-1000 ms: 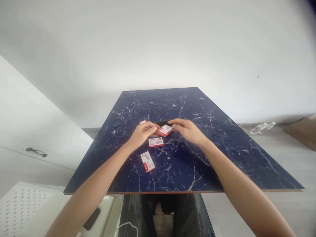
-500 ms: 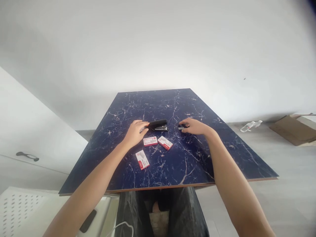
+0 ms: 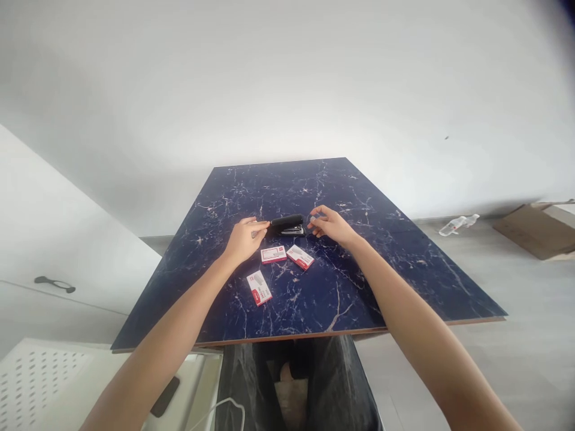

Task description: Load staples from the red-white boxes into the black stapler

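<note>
Dark blue with white veining, the counter (image 3: 372, 197) carries a black stapler (image 3: 287, 221) close to its middle, lying roughly in line with the far edge, a little silver metal showing beneath its black top. Both hands are on the counter's surface or just above it, apart from each other, with the stapler between them. On the side toward the left edge, the left hand (image 3: 245, 240) has its fingertips against the stapler's end; whether it grips or merely touches, I cannot tell. Toward the right edge, the right hand (image 3: 331, 226) is just beside the stapler's other end, fingers bent and tips drawn in; whether anything small is pinched there is too fine to make out. Between the stapler and the near edge lie three red-and-white boxes, all flat. One box (image 3: 274, 254) is just below the stapler, nearly square to the near edge; a second box (image 3: 300, 257) sits close beside it toward the right edge, turned at a slant; the third box (image 3: 259, 288) is nearest the near edge, also slanted. Well beyond the right edge, a clear bottle (image 3: 453, 226) and a cardboard box (image 3: 530, 232) are on the floor.
</note>
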The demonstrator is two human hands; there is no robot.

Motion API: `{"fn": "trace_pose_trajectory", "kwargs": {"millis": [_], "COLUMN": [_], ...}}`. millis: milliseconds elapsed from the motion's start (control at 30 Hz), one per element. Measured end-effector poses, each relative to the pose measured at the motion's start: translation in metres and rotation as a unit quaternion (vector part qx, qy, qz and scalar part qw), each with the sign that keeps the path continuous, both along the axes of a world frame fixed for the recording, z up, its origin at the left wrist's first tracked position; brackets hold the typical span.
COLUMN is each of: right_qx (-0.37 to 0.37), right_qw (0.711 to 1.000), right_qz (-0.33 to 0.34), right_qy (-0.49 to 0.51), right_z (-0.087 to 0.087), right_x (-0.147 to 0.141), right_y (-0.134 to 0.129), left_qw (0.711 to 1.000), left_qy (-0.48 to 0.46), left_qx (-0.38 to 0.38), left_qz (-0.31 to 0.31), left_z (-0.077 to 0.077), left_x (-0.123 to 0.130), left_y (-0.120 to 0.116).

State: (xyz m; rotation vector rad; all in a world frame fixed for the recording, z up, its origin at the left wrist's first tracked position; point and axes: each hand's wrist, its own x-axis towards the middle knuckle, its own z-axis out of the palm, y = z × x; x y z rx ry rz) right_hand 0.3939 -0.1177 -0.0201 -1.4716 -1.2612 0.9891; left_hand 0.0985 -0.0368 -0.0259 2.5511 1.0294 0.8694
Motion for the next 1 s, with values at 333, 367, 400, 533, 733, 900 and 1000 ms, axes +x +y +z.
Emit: {"fn": "trace_pose_trajectory", "kwargs": {"millis": [333,367,400,533,733,900,1000], "right_qx": [0.069,0.053,0.027,-0.076,-0.035,-0.060,-0.046], "right_qw": [0.915,0.912,0.910,0.926,0.983,0.977,0.972], "right_qz": [0.064,0.055,0.020,-0.138,-0.182,-0.100,-0.076], "right_qy": [-0.393,-0.402,-0.413,-0.342,0.014,0.178,0.217], "right_z": [0.006,0.007,0.008,0.004,0.009,0.024,0.024], "right_x": [0.004,0.017,0.033,0.091,0.065,0.030,0.025], "right_y": [-0.002,-0.003,-0.005,-0.014,-0.010,-0.006,-0.007], "left_qw": [0.999,0.999,0.999,0.999,1.000,0.999,0.999], "left_qy": [0.016,0.017,0.018,0.026,0.023,0.039,0.040], "left_qx": [0.026,0.029,0.032,0.036,0.019,0.000,-0.001], "left_qz": [0.009,0.011,0.011,0.002,-0.003,-0.012,-0.015], "left_z": [-0.002,-0.002,-0.001,0.001,0.004,0.004,0.005], "left_x": [0.000,0.000,0.000,0.000,-0.002,-0.004,-0.004], "left_y": [0.000,0.000,0.000,0.000,-0.002,-0.004,-0.004]}}
